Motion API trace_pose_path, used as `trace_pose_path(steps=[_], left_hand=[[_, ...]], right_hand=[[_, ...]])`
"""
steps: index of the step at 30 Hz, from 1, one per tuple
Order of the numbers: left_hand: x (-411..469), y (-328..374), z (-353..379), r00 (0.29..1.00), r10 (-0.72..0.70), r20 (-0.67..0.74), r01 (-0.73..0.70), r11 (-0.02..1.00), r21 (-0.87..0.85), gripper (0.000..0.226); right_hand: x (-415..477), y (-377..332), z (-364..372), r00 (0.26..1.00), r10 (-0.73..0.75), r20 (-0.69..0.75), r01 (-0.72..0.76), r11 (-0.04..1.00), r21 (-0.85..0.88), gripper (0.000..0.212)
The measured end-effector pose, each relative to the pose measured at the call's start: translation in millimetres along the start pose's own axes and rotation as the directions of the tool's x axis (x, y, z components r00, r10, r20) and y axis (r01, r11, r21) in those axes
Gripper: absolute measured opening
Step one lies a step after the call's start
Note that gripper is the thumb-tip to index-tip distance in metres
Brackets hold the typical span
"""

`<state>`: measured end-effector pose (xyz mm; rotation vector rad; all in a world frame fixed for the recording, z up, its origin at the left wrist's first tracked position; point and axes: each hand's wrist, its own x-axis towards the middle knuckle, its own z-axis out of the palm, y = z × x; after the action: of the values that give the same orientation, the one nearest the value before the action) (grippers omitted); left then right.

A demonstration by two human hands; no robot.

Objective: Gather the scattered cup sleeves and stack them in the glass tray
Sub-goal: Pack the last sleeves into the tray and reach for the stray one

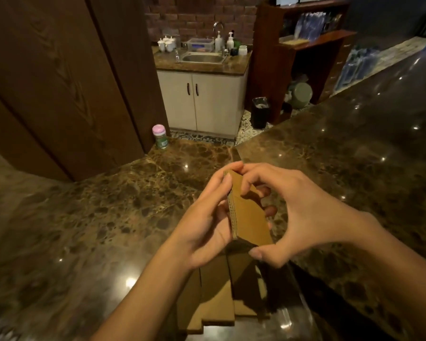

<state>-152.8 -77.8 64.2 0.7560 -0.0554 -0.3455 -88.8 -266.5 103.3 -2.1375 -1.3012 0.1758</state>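
Dark marbled stone forms the desk (84, 230) across the frame, with a sink unit at upper centre. At centre, a squared bundle of cup sleeves (249, 212) is clasped edge-up by the left hand (207, 227) and pinched from above by the right hand (295, 212). More sleeves (214, 296) lie below, apparently within the glass tray (290, 316). Edges should be tapped flush before the bundle is lowered flat onto that pile.

Polished dark brown marble countertop (89, 232), pink-lidded green jar (160, 136) upright at far edge, flat cardboard cup sleeves (214, 313) at near edge, partly in glass tray (287, 318).
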Motion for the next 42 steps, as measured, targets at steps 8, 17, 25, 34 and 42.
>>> trace_pose_path(steps=[8,17,25,34,42], left_hand=[[-65.1,-4.3,-40.0,0.957,0.175,-0.231,0.149,0.384,0.911,0.032],[-81.3,-37.4,-51.5,0.868,-0.282,-0.408,0.122,-0.675,0.728,0.070],[-88.1,-67.1,-70.0,0.900,-0.213,-0.381,0.155,-0.660,0.735,0.052],[-92.4,-76.5,-74.7,0.927,-0.182,-0.327,0.138,-0.646,0.751,0.050],[-87.7,-73.0,-89.4,0.947,-0.156,-0.280,0.100,-0.686,0.721,0.058]], right_hand=[[-19.7,-1.2,47.1,0.788,0.269,0.554,-0.077,0.936,-0.343,0.081],[-22.9,18.5,108.3,0.712,0.390,0.583,0.006,0.828,-0.560,0.115],[-43.3,25.9,122.4,0.795,0.333,0.507,-0.096,0.895,-0.436,0.088],[-47.5,25.6,124.8,0.788,0.401,0.467,-0.213,0.889,-0.404,0.078],[-51.4,23.2,132.2,0.793,0.432,0.430,-0.262,0.879,-0.399,0.076]])
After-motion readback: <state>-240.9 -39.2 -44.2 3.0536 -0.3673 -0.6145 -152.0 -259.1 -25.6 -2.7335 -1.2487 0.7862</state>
